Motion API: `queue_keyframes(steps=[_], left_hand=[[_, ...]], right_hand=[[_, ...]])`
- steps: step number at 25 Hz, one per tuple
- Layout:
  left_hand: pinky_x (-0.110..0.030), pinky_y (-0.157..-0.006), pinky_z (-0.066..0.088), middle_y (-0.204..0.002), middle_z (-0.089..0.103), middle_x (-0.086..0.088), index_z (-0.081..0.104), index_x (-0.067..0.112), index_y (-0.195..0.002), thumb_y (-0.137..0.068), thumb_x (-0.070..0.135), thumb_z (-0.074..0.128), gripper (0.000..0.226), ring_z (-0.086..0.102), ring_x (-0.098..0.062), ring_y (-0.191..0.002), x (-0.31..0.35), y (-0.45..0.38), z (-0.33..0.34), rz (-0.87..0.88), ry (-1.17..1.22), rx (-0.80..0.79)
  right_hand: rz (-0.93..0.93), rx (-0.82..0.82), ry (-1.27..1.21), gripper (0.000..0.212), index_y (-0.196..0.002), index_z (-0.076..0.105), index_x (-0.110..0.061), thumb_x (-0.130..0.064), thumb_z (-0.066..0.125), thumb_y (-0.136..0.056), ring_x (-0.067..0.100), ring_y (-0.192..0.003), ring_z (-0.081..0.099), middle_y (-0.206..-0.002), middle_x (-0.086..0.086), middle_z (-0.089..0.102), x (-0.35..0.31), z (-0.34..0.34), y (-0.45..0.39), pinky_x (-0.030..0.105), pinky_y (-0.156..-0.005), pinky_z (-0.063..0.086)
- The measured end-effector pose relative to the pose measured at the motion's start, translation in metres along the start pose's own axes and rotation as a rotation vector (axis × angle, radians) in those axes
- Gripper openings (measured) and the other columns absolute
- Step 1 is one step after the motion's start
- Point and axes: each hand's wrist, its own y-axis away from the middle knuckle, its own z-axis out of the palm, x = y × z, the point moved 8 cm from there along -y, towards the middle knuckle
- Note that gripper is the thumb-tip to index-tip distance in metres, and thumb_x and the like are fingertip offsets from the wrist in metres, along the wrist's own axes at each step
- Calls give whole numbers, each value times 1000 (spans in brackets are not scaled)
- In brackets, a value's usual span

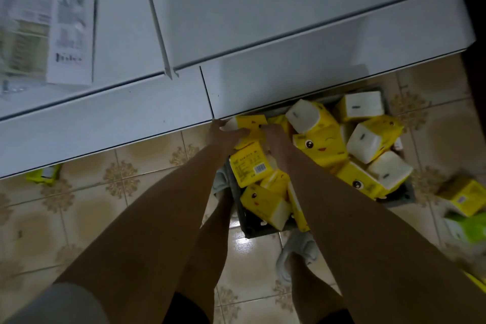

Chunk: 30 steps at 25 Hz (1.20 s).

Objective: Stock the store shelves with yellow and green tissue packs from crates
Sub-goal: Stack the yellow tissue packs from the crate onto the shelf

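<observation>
White shelves (263,8) overhang a dark crate (259,231) on the tiled floor (79,218), heaped with yellow tissue packs (319,148) printed with cartoon faces, white at the ends. Both hands grip one yellow pack (249,127) at the crate's far edge: left hand (222,133) and right hand (274,134), fingers curled round it.

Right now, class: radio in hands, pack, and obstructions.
Left hand and right hand grip one yellow pack over crate. Shelf edge overhangs close above.
</observation>
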Motion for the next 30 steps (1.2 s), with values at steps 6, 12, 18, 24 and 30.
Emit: queue_keyframes(steps=[6,12,18,24,30], left_hand=[[-38,-68,60,-115,58,-15,49,10,-113,-75,7,81,49,64,-27,-90,5,89,-28,135,177,-37],[-47,-92,51,-129,59,-20,54,14,-132,-75,32,76,64,59,-38,-112,62,257,-17,-269,751,-467],[-57,-98,47,-136,52,-28,54,4,-134,-86,45,59,63,54,-46,-121,143,380,-20,-180,517,-795],[-55,-99,47,-127,60,-23,61,18,-122,-83,50,68,51,57,-41,-120,219,418,-39,91,196,-732],[-36,-82,55,-123,64,-11,55,22,-130,-78,35,73,56,65,-27,-103,279,460,-44,308,-220,-741]], right_hand=[[74,14,-326,19,-112,55,-15,-26,45,-101,30,-109,57,-116,11,58,-11,-25,89,43,-93,47],[6,-102,-398,66,-137,43,-33,-61,65,-81,26,-113,58,-133,-2,53,-40,-54,238,41,-76,56],[-314,-225,-555,61,-132,53,-29,-47,73,-77,28,-108,67,-124,2,67,-126,-84,355,45,-81,57],[-357,-240,-127,43,-119,62,-28,-41,75,-80,24,-97,70,-108,0,73,-170,-137,420,44,-80,58],[-480,-295,242,61,-117,64,-27,-54,81,-65,25,-100,70,-111,3,72,-229,-156,462,51,-90,55]])
